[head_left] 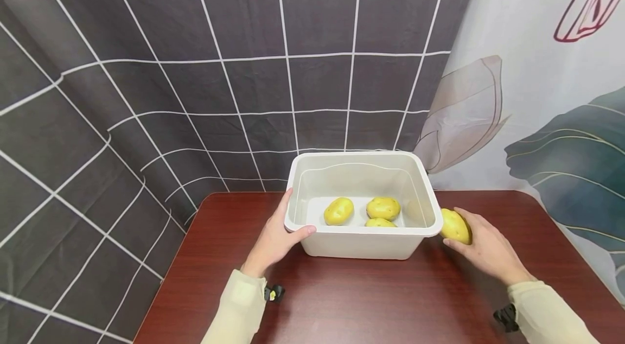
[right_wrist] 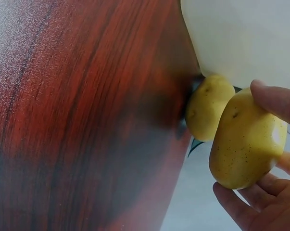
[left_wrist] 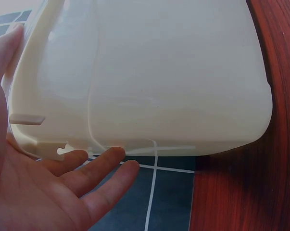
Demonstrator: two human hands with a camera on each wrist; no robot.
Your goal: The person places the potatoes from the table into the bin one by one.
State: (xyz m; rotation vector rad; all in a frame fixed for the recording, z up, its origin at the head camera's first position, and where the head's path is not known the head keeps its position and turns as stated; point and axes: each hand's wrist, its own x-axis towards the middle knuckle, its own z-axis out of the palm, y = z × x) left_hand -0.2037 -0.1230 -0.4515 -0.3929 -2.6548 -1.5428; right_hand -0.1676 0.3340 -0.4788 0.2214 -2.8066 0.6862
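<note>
A pale plastic bin (head_left: 358,243) stands on the table, with three yellow potatoes (head_left: 339,211) visible inside it. My left hand (head_left: 274,238) grips the bin's front left corner, thumb over the rim and fingers along the outer left side. In the left wrist view, those fingers (left_wrist: 104,168) lie under the overhanging rim. Just off the bin's right side, my right hand (head_left: 488,246) holds another potato (right_wrist: 248,139) between thumb and fingers. Behind it, in the right wrist view, a further potato (right_wrist: 209,108) rests on the table beside the bin; the head view hides it.
The reddish-brown wooden table (head_left: 371,300) has rounded far corners. A dark cloth with a white grid (head_left: 254,83) hangs close behind the bin. To the right hangs a white cloth with leaf prints (head_left: 576,154).
</note>
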